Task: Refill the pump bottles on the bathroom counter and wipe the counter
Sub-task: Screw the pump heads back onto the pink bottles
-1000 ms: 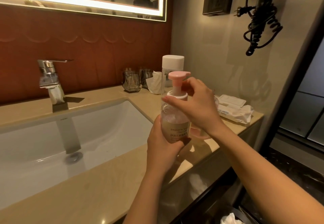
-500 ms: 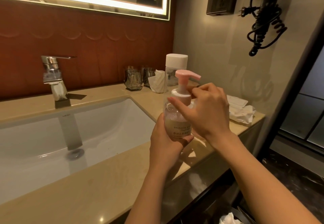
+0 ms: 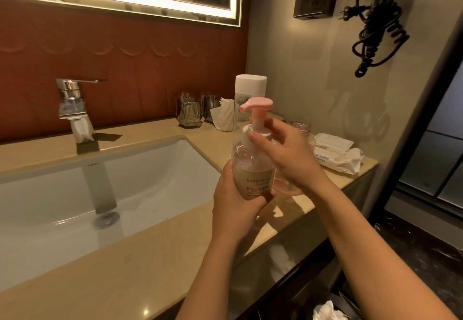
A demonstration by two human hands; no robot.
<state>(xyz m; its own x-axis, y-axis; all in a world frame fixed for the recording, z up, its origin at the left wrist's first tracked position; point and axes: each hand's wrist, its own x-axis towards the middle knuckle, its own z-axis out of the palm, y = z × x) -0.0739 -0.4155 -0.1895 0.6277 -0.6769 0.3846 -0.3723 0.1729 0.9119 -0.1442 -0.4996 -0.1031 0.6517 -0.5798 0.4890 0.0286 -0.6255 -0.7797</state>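
A clear pump bottle [image 3: 253, 169] with a pink pump head and a white collar is held upright above the beige counter [image 3: 160, 249], right of the sink. My left hand [image 3: 234, 204] grips its lower body from below. My right hand [image 3: 285, 154] has thumb and fingers curled round the white collar under the pump. The pump nozzle points left. A tall clear bottle with a white cap [image 3: 250, 86] stands just behind it. Another small pink-tinted container [image 3: 300, 128] stands behind my right hand, mostly hidden.
The white sink [image 3: 75, 199] and chrome tap [image 3: 72, 109] lie to the left. Two glass tumblers [image 3: 189, 111] and a crumpled tissue [image 3: 224, 116] stand at the back wall. A pack of wet wipes [image 3: 335, 154] lies at the counter's right end. A coiled cord [image 3: 375, 36] hangs on the wall.
The pump head has turned: its nozzle pointed toward me, then right, and now points left. My right hand has shifted round the collar. The left hand keeps its grip on the bottle.
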